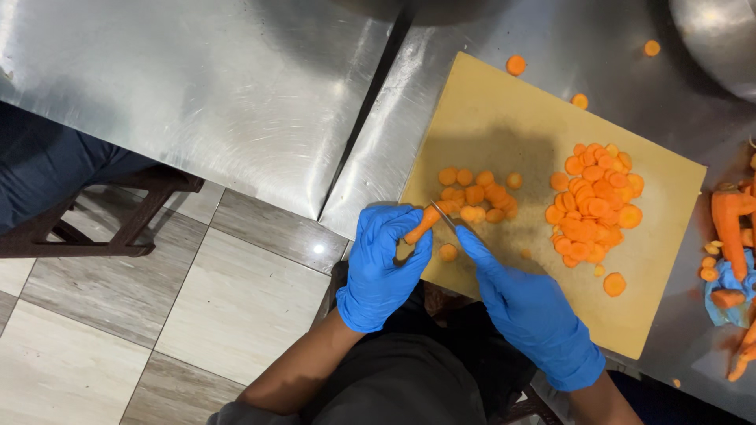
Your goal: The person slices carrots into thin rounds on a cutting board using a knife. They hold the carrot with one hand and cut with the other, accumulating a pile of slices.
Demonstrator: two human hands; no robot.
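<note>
Two steel sheets make up the tabletop (197,86), meeting at a dark seam that runs down toward the person, with grey floor tiles (118,315) showing below its near edge and a dark wooden chair frame (94,228) at the left. On the right sheet lies a tan cutting board (504,110), set at a slant, its near corner just above the person's lap. Whole peeled carrots (728,220) rest on the steel just past the board's right edge, beside a crumpled blue cloth (728,303). A large heap of carrot slices (594,205) sits on the right half of the board, and a smaller scatter of rounds (476,193) lies near the middle, just beyond the hands; a few stray rounds rest toward the far corner. Both hands wear blue gloves. The left hand (382,267) is closed around a short carrot piece (423,225), pinning it at the board's near-left edge. The right hand (531,315) is clenched on a knife (442,215), forefinger stretched along its back, the narrow blade meeting the carrot piece's cut end
</note>
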